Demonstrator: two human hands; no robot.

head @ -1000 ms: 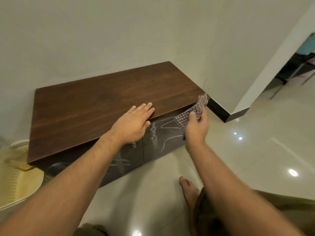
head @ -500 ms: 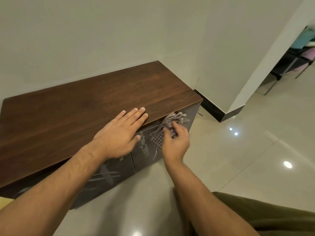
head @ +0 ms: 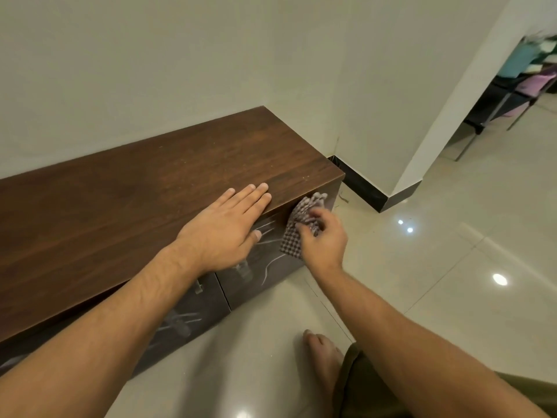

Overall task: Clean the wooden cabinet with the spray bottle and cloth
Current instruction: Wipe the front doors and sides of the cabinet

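Observation:
A low wooden cabinet (head: 156, 188) with a dark brown top and dark patterned doors stands against the wall. My left hand (head: 223, 227) lies flat on the top near its front edge, fingers straight. My right hand (head: 324, 236) grips a checked cloth (head: 297, 226) and presses it against the right door's upper part, close to the cabinet's right corner. No spray bottle is in view.
Glossy tiled floor (head: 437, 267) spreads to the right and in front. A white wall corner with black skirting (head: 388, 197) juts out right of the cabinet. My bare foot (head: 322, 354) stands near the cabinet. Furniture (head: 512, 95) sits far right.
My right hand has wiped the cloth left across the door front from the corner and come back a little to the right. The left hand stayed flat on the top.

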